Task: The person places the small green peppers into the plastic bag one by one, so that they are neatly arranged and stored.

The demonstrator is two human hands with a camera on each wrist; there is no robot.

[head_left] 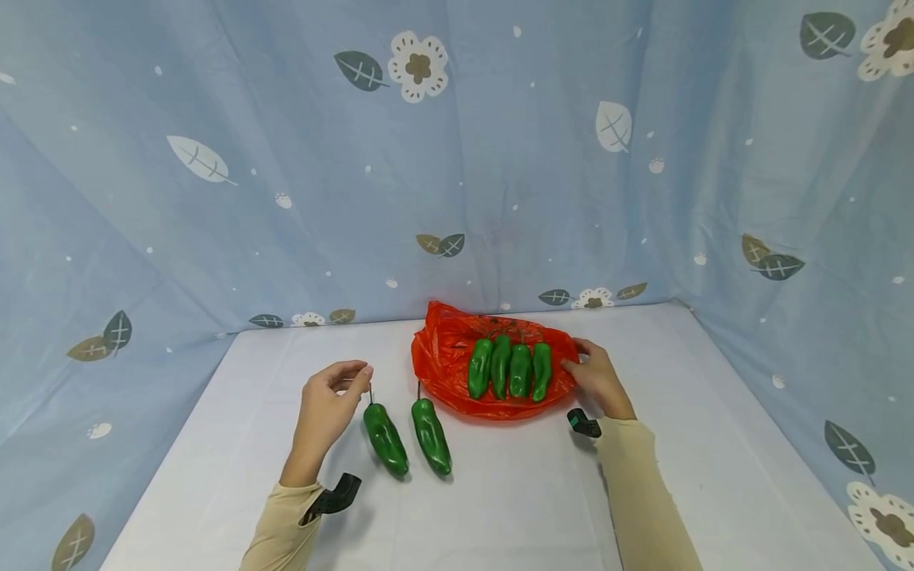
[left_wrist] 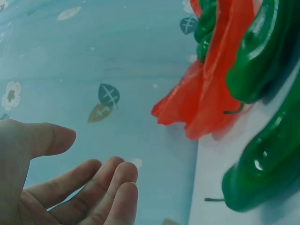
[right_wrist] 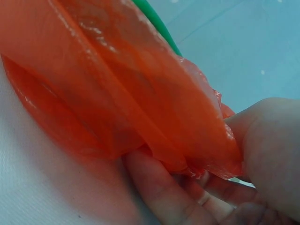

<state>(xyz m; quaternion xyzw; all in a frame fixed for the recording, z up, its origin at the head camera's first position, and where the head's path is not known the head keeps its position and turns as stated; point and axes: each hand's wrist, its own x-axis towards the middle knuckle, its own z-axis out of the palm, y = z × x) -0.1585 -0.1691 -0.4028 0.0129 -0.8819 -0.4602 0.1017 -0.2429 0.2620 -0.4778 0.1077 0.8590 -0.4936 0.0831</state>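
Note:
Two long green peppers lie side by side on the white table: the left pepper (head_left: 385, 440) and the right pepper (head_left: 432, 438), stems pointing away. My left hand (head_left: 328, 416) hovers by the left pepper's stem; in the left wrist view the thumb and loosely bent fingers stand apart and hold nothing. Several more green peppers (head_left: 520, 371) rest in a row on a spread red plastic bag (head_left: 444, 365). At the bag's right edge, my right hand (head_left: 598, 382) pinches the plastic, with fingers partly hidden under it in the right wrist view.
The white tabletop (head_left: 500, 500) extends in front of the bag and peppers. Blue patterned fabric (head_left: 500, 159) hangs behind the table and along both sides. Each wrist carries a small black camera mount (head_left: 339, 493).

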